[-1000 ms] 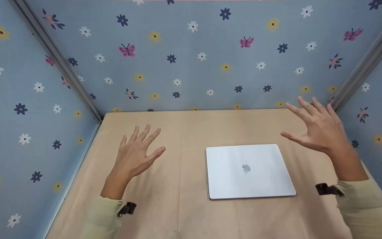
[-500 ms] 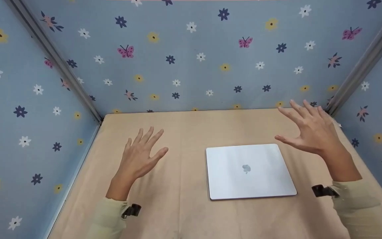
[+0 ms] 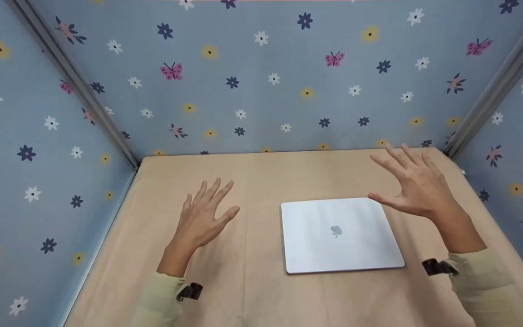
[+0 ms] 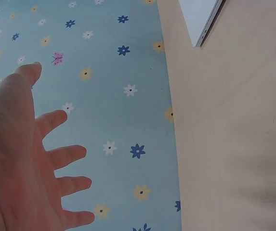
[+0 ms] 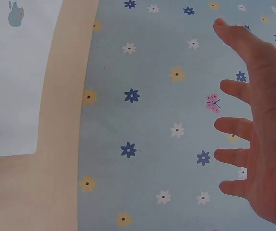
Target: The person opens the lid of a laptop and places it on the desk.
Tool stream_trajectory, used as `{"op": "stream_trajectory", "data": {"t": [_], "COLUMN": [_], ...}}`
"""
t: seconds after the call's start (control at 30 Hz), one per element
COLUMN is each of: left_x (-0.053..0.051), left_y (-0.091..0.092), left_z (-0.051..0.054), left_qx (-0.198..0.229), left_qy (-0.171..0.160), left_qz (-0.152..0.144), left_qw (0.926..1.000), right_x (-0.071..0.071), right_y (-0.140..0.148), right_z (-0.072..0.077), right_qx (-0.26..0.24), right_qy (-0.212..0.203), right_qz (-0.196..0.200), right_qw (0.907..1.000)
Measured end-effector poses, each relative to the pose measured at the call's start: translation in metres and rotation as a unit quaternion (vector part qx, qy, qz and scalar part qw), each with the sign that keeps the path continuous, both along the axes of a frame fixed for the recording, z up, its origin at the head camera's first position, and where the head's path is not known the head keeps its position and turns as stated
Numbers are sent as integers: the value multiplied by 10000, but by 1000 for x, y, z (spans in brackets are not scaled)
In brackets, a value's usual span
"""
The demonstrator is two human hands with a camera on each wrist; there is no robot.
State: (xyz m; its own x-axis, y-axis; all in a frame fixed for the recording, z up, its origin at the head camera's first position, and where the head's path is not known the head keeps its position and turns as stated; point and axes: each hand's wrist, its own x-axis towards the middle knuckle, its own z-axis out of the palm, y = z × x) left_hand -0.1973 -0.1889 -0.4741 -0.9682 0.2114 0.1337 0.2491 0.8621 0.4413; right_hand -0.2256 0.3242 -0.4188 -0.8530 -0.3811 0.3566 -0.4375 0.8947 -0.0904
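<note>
A closed silver laptop (image 3: pixel 343 250) with an apple logo lies flat on the beige surface, right of the middle. Left of it, my left hand (image 3: pixel 200 222) hovers with fingers spread, touching nothing. My right hand (image 3: pixel 420 186) is held in the air by the laptop's far right corner, fingers and thumb spread and holding nothing. In the left wrist view, the left hand (image 4: pixel 22 159) is apart from the laptop (image 4: pixel 198 19), whose corner shows at the top. In the right wrist view, the right hand (image 5: pixel 268 125) is well clear of the laptop (image 5: pixel 12 91).
Blue panels with flowers and butterflies stand behind (image 3: pixel 261 100) and at both sides, with grey metal posts (image 3: pixel 80 86) at the corners. The beige-covered table (image 3: pixel 261 299) reaches to the panels. Small black devices are strapped at both wrists.
Both hands have moved inward, the left one to the right and the right one to the left, and both slightly nearer the body. The laptop has stayed in place.
</note>
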Motion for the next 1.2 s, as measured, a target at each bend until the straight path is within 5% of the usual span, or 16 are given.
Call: {"op": "stream_trajectory", "data": {"t": [0.37,1.2], "left_x": [-8,-9], "left_y": [10,39], "left_z": [-3,-35], "left_qx": [243,820], "left_qy": [-28,206], "left_qz": [-120,-319], "left_qw": [9996,9959], "right_x": [0,-1], "right_y": [-6,-18], "right_z": [-7,-27], "right_qx": [139,330], "right_qy": [-26,-236], "right_qz": [132,577], "right_qw": [9998,9975]}}
